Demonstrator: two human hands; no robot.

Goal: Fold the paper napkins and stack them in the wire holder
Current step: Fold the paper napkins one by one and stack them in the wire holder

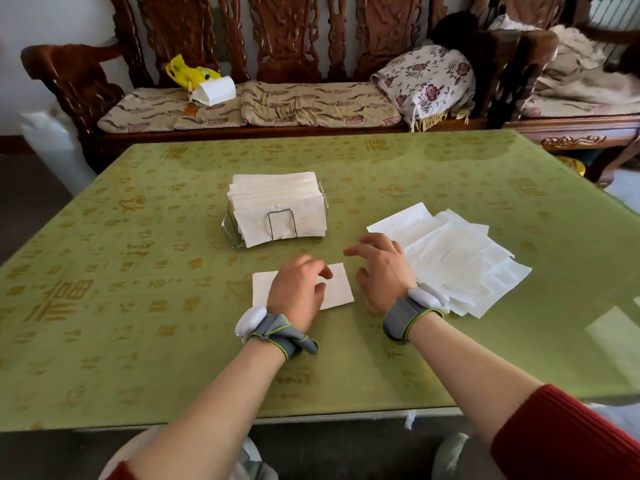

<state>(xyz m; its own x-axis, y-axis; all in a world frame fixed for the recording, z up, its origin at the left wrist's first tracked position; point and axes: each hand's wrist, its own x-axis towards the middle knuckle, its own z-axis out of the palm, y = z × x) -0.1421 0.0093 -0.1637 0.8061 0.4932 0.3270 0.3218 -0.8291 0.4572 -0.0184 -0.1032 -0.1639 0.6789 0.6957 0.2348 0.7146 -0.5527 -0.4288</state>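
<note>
**A:** Where is the napkin being worked on?

**B:** A folded napkin (337,289), a flat white rectangle with crisp edges, lies low of centre on the table (138,271). The left hand (298,289) rests on top of it, fingers loosely bent and spread over the paper. It pinches nothing, though the fingertips are blurred.

**A:** And the other hand?

**B:** The right hand (381,268) is just to the right of that napkin, off the paper. Its fingers are fanned wide and gently curved, and it holds nothing. Both wrists wear grey fabric wristbands (277,332) with a white plastic piece on each.

**A:** What about the holder?

**B:** The wire holder (231,237), made of thin bent metal rod with a squared loop at the front, stands at centre frame above the hands. It is packed with a stack of folded napkins (277,199), upright and leaning slightly, their soft edges layered.

**A:** Any unfolded ones?

**B:** A loose pile of napkins (457,258) lies right of centre. The sheets are thin, creased and overlapping, fanned at odd angles, and the right wrist is over the pile's edge.

**A:** What is the table surface like?

**B:** It is a glossy green cloth printed with gold characters. Behind it, across the top of the frame, is a carved dark wooden bench (287,36) with a patterned cushion (277,102), a floral pillow (426,77) and a crumpled yellow bag (188,72).
</note>
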